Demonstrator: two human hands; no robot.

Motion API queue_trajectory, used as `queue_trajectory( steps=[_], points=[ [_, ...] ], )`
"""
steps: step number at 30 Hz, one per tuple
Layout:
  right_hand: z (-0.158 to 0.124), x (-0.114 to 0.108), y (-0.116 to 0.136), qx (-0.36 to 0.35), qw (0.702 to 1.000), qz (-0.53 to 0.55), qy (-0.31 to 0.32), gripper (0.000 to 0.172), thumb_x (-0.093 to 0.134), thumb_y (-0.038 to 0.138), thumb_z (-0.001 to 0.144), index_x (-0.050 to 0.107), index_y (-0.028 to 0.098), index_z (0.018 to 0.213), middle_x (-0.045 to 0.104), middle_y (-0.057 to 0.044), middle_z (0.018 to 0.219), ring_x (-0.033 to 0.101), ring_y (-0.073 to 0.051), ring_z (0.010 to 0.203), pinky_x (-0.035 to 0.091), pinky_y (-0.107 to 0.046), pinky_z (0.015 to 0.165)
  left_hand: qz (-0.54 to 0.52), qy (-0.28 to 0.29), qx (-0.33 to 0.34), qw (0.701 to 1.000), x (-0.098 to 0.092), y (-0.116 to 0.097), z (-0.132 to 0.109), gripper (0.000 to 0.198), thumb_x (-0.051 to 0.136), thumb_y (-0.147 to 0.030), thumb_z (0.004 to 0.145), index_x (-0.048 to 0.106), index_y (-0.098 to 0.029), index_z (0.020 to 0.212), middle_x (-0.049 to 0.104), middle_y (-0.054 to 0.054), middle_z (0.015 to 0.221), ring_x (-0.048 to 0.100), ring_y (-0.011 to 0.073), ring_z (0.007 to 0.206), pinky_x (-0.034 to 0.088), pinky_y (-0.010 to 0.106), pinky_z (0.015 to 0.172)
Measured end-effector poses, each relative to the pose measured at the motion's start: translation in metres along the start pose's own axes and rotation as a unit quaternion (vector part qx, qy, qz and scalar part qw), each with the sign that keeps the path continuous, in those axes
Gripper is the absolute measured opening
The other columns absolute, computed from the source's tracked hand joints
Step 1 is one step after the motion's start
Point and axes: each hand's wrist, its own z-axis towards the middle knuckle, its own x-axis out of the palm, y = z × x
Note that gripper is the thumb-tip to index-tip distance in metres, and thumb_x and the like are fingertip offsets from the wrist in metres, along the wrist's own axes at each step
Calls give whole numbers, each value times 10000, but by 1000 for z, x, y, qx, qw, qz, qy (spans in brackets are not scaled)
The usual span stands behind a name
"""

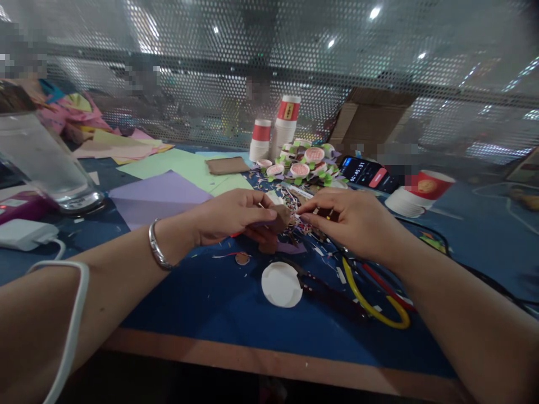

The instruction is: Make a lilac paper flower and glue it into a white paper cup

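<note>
My left hand is closed in a pinch on a small brown paper piece held just above the blue table. A silver bangle circles that wrist. My right hand comes in from the right, fingers curled and pinched at the same brown piece, with paper scraps under it. A white round paper disc lies on the table in front of both hands. Scissors with yellow and red handles lie under my right wrist.
Purple and green paper sheets lie at left, a glass jar and white charger further left. Behind are stacked red-white paper cups, a cluster of paper flowers, a phone showing a timer, a tipped cup stack, perforated screen.
</note>
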Motion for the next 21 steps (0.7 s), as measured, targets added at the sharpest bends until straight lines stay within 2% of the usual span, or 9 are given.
queue_trajectory(
  steps=[3,6,11,16,21],
  points=[
    [-1,-1,0,12,1000,3,-22,130,649,216,870,768,203,920,714,-31,829,635,-149,670,462,-287,601,22,15,-14,1000,1,1,-1,73,611,-208,934,595,-158,883,768,78,789,762,185,699,601,315,701],
    [-1,-1,1,30,999,24,-15,94,662,216,854,749,201,887,717,-25,817,632,-142,650,469,-281,593,42,22,-8,999,-1,0,-2,72,630,-220,920,604,-159,891,777,86,807,764,185,700,604,315,708],
    [0,-1,3,55,998,29,20,128,643,196,846,759,225,891,753,-16,828,664,-159,689,476,-293,628,56,23,10,998,0,-1,-3,73,660,-218,892,608,-167,887,779,83,791,772,206,719,617,343,722],
    [0,-1,-1,44,998,33,2,140,640,251,857,772,231,899,761,-36,911,691,-194,799,502,-326,714,90,36,29,995,1,2,-1,53,586,-196,930,616,-171,894,778,74,781,770,200,732,620,346,726],
    [-2,-1,-1,49,996,78,1,141,645,287,860,774,240,892,746,-36,891,677,-189,768,506,-328,675,74,-17,64,995,1,0,-2,60,668,-201,886,622,-164,877,749,45,798,744,174,750,607,327,746]
  ],
)
